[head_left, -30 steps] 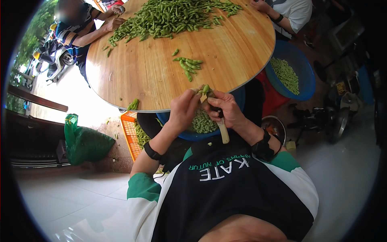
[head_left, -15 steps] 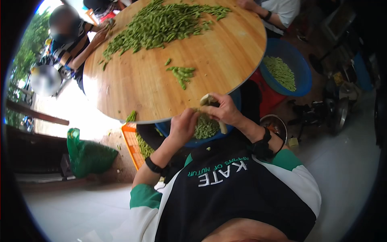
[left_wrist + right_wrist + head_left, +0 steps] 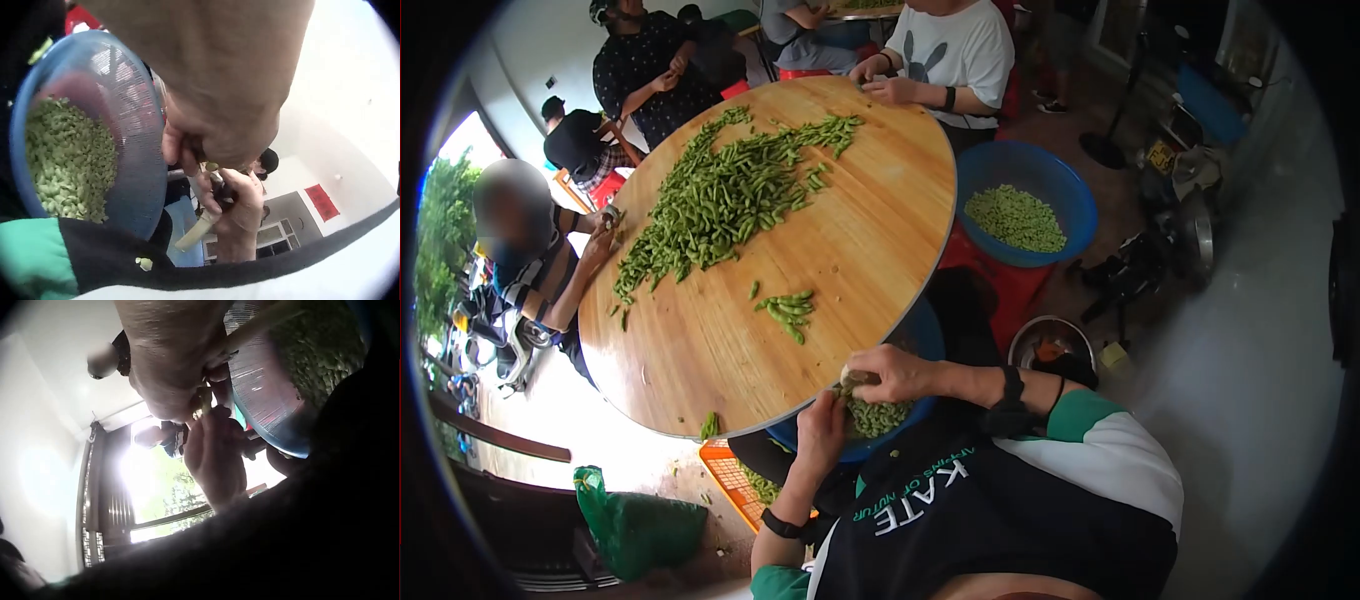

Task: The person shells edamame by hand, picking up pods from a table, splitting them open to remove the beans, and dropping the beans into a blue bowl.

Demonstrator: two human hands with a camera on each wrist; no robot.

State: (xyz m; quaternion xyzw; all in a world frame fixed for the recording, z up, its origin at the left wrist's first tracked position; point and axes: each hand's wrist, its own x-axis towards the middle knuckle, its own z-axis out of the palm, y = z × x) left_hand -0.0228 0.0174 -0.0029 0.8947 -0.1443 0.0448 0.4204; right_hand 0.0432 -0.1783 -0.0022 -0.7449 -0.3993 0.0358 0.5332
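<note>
Since the earlier frame both hands have dropped off the table edge and now sit right over the blue plastic basin of shelled green beans (image 3: 878, 418) in the lap, and the view has swung up so more of the round wooden table (image 3: 880, 240) shows. The right hand (image 3: 897, 373) is curled round a small knife with a pale wooden handle (image 3: 195, 230) and pinches a green soybean pod (image 3: 212, 167) at its thumb side; the left hand (image 3: 821, 432) has fingers curled on the pod's other end, just below the right. I'd guess the pod's light, bendy, a bit fuzzy and easy to drop, so hold it by the ends and let the seam face the blade. It looks small, flattish and pale green.
</note>
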